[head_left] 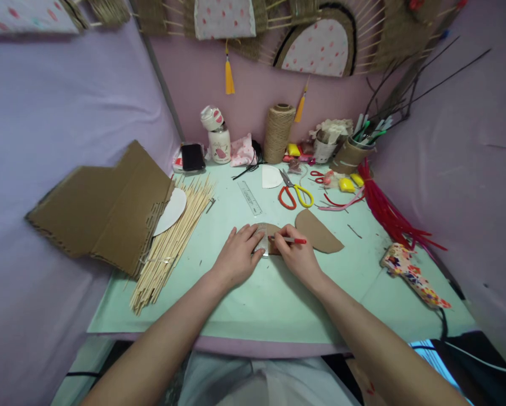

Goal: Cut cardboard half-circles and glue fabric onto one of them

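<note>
My left hand (pixel 238 255) lies flat with its fingers stretched out, pressing a clear plastic ruler or set square (pixel 265 252) onto a small brown cardboard piece (pixel 273 229). The exact shape of the clear piece is partly covered by my fingers. Between the fingers of my right hand (pixel 296 255) is a red pen (pixel 298 241), its tip on the cardboard at the clear tool's edge. Just beyond the right hand rests a cardboard half circle (pixel 318 232). A second clear ruler (pixel 249 198) lies farther back.
Thin wooden sticks (pixel 172 242) and a folded cardboard sheet (pixel 105 208) occupy the left. Scissors (pixel 295 192) lie behind the hands. At right are a patterned glue gun (pixel 413 273) and red pipe cleaners (pixel 382 211). A twine spool (pixel 279 134) stands at the back.
</note>
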Motion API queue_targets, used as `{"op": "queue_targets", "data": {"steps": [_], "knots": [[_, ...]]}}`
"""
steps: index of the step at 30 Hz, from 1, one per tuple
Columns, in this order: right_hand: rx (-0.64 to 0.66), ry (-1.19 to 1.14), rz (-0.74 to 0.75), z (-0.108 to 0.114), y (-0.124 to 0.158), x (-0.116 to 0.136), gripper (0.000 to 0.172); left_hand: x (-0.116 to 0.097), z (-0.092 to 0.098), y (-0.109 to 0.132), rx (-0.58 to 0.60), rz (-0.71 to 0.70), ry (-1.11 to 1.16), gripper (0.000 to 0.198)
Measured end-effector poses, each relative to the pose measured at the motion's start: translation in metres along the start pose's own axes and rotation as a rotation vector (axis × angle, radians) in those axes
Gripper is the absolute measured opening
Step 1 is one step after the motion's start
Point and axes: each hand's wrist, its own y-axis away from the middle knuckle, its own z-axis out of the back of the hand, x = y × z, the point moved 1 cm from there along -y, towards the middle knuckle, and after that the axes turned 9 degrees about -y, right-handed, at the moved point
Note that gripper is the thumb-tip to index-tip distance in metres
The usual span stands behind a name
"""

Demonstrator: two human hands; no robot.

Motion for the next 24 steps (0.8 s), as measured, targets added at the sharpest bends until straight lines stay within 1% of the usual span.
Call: {"op": "queue_targets", "data": {"steps": [6,11,17,19,22,24], "knots": [[0.002,-0.01,0.018,0.0,0.018,0.005,0.018,0.001,-0.001,0.001,-0.014,-0.001,0.007,0.045],[0.019,0.014,0.004,0.001,0.029,0.007,0.018,0.001,-0.002,0.0,-0.011,-0.002,0.006,0.045],[0.041,0.014,-0.068,0.005,0.038,0.01,0.02,0.0,-0.001,0.0,-0.02,0.005,0.003,0.045],[0.028,0.003,-0.076,0.007,0.041,0.013,0.02,0.001,-0.001,0.0,-0.022,0.004,0.007,0.044],[-0.005,-0.009,-0.054,0.011,0.042,0.016,0.021,0.001,-0.002,0.0,-0.02,0.0,0.011,0.045],[-0.019,-0.035,-0.005,0.014,0.041,0.015,0.018,0.002,-0.002,0.0,-0.017,-0.004,0.01,0.045]]}}
